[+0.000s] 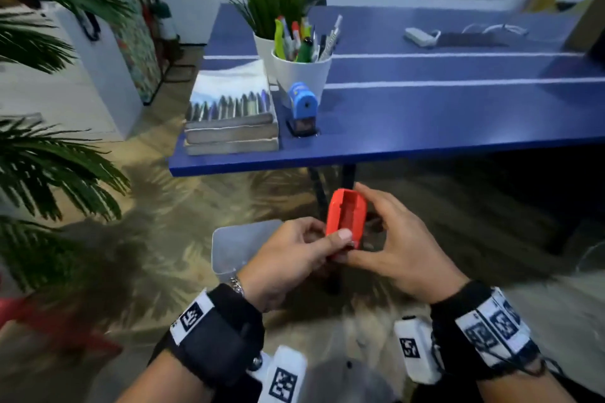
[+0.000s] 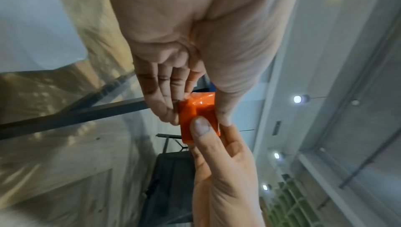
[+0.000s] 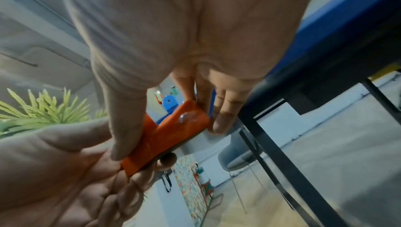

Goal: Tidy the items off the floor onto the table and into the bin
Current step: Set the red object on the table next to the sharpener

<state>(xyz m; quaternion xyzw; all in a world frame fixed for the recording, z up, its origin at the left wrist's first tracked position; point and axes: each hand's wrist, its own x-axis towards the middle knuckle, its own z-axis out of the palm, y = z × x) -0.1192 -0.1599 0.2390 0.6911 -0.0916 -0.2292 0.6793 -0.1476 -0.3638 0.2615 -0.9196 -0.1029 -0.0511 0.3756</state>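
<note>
A red hollow plastic piece (image 1: 345, 217) is held upright in the air between both hands, just below the front edge of the blue table (image 1: 425, 127). My left hand (image 1: 322, 239) pinches its lower end with thumb and fingers. My right hand (image 1: 376, 222) curls round its right side, thumb under the bottom. In the left wrist view the orange-red piece (image 2: 198, 110) sits between my left fingers (image 2: 165, 104) and the right thumb (image 2: 201, 128). The right wrist view shows the piece (image 3: 173, 134) gripped the same way. A translucent bin (image 1: 235, 245) stands on the floor under my left hand.
On the table's left end stand a blue sharpener (image 1: 302, 105), a white cup of pens (image 1: 301, 70), a potted plant (image 1: 271, 0) and a stack of books with crayons (image 1: 229, 121). Dark table legs (image 1: 348, 177) rise behind the piece. Palm leaves (image 1: 49, 157) fill the left.
</note>
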